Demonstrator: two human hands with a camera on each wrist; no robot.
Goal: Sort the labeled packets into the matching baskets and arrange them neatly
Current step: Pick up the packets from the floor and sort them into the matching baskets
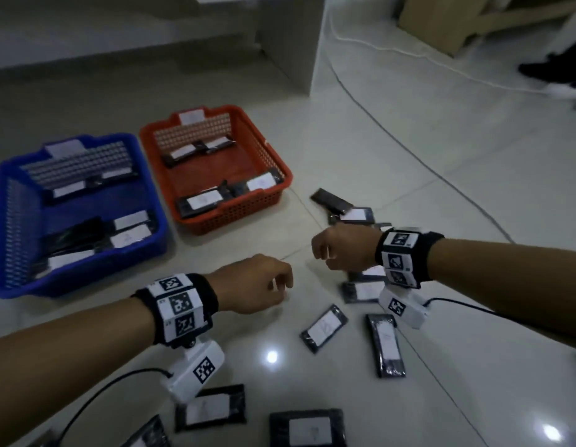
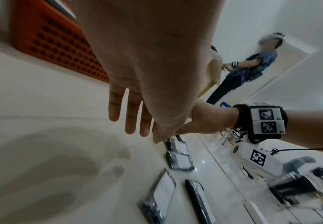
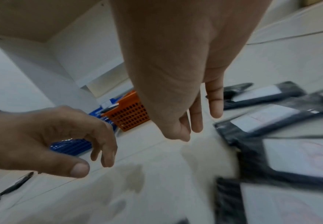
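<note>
A blue basket [image 1: 86, 280] and a red basket [image 1: 238, 217] stand side by side on the floor, each with several black packets with white labels inside. More such packets lie loose on the tiles, among them one [image 1: 324, 329] just right of my left hand [image 1: 273, 285] and one [image 1: 364, 291] under my right wrist. My right hand [image 1: 325, 256] hovers over the floor near the red basket's front corner. Both hands hang with relaxed fingers and hold nothing, as the left wrist view [image 2: 130, 116] and right wrist view [image 3: 195, 119] confirm.
A white shelf unit [image 1: 280, 43] stands behind the baskets. A white cable [image 1: 409, 53] and a dark cable [image 1: 425, 162] run across the floor at the right. Another person [image 2: 252, 66] stands farther off. More packets [image 1: 309, 429] lie near the bottom edge.
</note>
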